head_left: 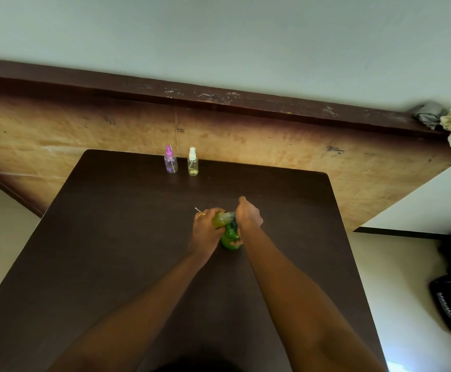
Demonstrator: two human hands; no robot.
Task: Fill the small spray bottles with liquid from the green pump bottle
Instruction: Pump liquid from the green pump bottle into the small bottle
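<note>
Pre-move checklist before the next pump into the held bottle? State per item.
1. Left hand grip on small bottle: ok, fingers curled round it.
2. Right hand holding the top of the green pump bottle: ok.
3. Nozzle lined up with the bottle mouth: cannot tell, hands hide it.
4. Fill level in the held bottle: cannot tell; yellowish liquid shows.
5. Pink-capped spray bottle and white-capped spray bottle upright, apart from the hands, at the table's far edge: ok.
</note>
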